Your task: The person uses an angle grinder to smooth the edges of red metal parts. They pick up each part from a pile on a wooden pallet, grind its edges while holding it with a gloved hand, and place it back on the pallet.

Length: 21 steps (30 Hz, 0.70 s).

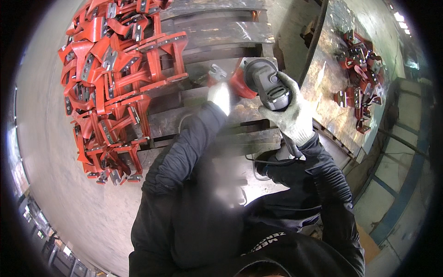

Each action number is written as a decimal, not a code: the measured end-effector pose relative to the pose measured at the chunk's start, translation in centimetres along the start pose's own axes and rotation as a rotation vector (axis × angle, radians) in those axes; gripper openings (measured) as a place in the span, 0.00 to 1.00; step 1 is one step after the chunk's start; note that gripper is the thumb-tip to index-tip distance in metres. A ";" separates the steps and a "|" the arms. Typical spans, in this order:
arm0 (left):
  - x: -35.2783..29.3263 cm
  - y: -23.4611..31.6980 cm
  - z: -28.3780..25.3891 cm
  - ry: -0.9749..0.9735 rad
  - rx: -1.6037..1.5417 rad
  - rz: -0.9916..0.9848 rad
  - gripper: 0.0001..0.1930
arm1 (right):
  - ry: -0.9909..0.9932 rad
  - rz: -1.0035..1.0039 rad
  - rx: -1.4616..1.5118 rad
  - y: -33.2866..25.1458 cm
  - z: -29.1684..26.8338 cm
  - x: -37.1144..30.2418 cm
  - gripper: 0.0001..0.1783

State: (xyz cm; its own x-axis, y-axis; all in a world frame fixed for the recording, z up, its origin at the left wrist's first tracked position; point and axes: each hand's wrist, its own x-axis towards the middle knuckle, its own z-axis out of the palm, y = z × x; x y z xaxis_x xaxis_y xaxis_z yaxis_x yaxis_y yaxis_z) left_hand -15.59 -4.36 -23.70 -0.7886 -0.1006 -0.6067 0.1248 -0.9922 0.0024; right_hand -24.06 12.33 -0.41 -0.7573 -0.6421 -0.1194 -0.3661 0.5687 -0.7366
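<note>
My right hand (pixel 295 113), in a pale work glove, is wrapped round the body of a dark angle grinder (pixel 268 85). The grinder's round head lies over the right side of a red metal bracket (pixel 240 83) on the wooden pallet. On the bracket's left, my gloved left hand (pixel 220 96) is closed on it, partly washed out by glare. A bare grey metal end (pixel 217 71) shows just beyond that hand. Much of the bracket is hidden under the grinder, and the contact of its disc cannot be made out.
A large heap of red metal brackets (pixel 113 74) covers the pallet's left side. At the right, a worn board (pixel 325 83) bears a smaller pile of red brackets (pixel 362 78). Gaps run between the pallet slats (pixel 217 32). A dark cable (pixel 272 161) hangs below my right hand.
</note>
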 end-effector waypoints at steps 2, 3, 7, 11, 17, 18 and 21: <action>-0.9 0.3 0.9 0.041 0.072 0.033 0.19 | -0.021 0.028 -0.037 0.5 -0.2 -0.1 0.49; -1.1 0.6 1.3 0.064 0.122 0.056 0.18 | -0.032 0.042 -0.053 0.8 -0.2 -0.1 0.49; -0.6 1.9 -0.5 0.159 0.794 0.296 0.16 | -0.047 0.137 0.088 0.4 -0.6 0.1 0.50; 0.7 2.7 -3.0 0.178 1.436 0.636 0.14 | 0.043 0.055 0.080 3.7 -0.7 0.7 0.50; -3.0 3.4 8.6 0.531 1.435 0.845 0.33 | 0.118 0.086 0.039 5.6 -1.3 1.1 0.50; -2.9 3.7 9.2 0.471 1.535 0.829 0.38 | 0.147 0.077 0.028 6.2 -1.2 1.2 0.49; -2.6 4.8 9.4 0.304 1.743 0.773 0.36 | 0.086 0.101 -0.002 6.4 -1.2 1.4 0.50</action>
State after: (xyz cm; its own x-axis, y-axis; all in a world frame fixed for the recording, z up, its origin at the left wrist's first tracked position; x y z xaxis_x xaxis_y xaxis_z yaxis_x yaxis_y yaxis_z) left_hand -18.61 -9.56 -14.70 -0.7260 -0.6631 -0.1825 -0.4565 0.2661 0.8490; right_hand -28.11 15.74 -4.50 -0.8341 -0.5347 -0.1353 -0.2864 0.6295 -0.7223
